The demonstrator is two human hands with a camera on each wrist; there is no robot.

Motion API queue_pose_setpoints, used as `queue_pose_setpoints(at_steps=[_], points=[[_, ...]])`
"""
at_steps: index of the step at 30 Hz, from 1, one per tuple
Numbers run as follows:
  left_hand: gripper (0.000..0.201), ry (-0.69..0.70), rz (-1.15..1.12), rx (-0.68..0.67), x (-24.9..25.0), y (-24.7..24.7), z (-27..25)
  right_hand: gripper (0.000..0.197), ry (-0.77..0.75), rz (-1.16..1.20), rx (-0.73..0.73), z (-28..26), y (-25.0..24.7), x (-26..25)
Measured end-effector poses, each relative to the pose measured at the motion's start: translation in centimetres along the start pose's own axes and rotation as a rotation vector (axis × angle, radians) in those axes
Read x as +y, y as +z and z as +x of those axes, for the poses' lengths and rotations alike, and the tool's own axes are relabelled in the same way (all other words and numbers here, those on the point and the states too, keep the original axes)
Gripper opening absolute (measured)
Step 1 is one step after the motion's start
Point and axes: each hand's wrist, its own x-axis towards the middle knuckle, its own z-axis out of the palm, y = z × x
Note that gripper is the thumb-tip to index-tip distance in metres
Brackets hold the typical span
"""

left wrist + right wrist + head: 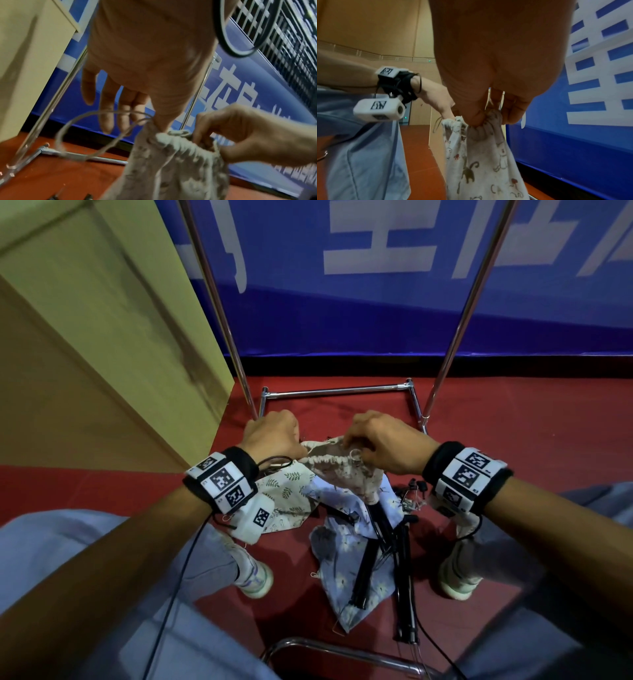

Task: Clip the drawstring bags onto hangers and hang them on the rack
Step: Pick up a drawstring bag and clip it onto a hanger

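Note:
A cream drawstring bag [342,474] with small animal prints hangs above the floor between my hands. My left hand [296,445] pinches its left top corner; in the left wrist view the thumb [163,121] presses on the cloth while the other fingers [106,115] hang straighter. A loop of drawstring [75,135] dangles beside them. My right hand [352,446] pinches the gathered top edge, seen close in the right wrist view as thumb and fingers [510,115] around the bunched hem of the bag [479,162]. Black clip hangers [404,577] lie on the floor below.
A leaf-print bag [284,498] and a blue flowered bag [346,546] lie on the red floor between my shoes. The chrome rack's uprights [226,320] and base bar [335,392] stand ahead, before a blue banner wall. A yellow cabinet [102,337] stands at left.

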Motion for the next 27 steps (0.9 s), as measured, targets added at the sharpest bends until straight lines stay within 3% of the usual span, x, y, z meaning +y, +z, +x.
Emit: queue_pose_setpoints(at_steps=[4,7,11,14,17,19,21,23,25,27], points=[[0.008,0.042,-0.054,-0.094,-0.1,0.4,0.0,0.038,0.1,0.066,-0.028,0.3,0.3,0.5],[0.006,0.029,-0.357,-0.265,-0.3,1.0,0.1,0.046,0.249,0.237,0.035,0.3,0.4,1.1],[0.028,-0.024,-0.607,-0.339,1.4,0.7,-0.8,0.03,0.331,0.359,0.09,0.5,0.9,1.0],[0.046,-0.064,-0.563,-0.453,1.5,0.0,-0.9,0.023,0.313,0.328,0.077,0.6,1.2,0.3],[0.032,-0.109,-0.617,-0.564,0.6,-1.2,-0.5,0.022,0.308,0.286,0.046,0.4,1.3,0.1],[0.019,-0.15,-0.891,-0.522,0.2,-2.0,-0.1,0.022,0.296,0.29,0.024,0.3,1.4,0.2],[0.015,-0.185,-1.211,-0.386,0.1,-2.9,0.2,0.024,0.269,0.293,0.004,0.3,1.5,0.2],[0.018,-0.24,-1.335,-0.217,0.1,-3.2,0.9,0.026,0.252,0.305,-0.013,0.3,1.7,0.1],[0.046,-0.31,-1.084,-0.084,-0.3,-2.6,1.6,0.025,0.252,0.328,-0.011,0.3,1.8,0.1],[0.084,-0.308,-0.621,-0.09,-0.6,-1.6,1.4,0.026,0.273,0.351,-0.001,0.4,1.8,0.1]])
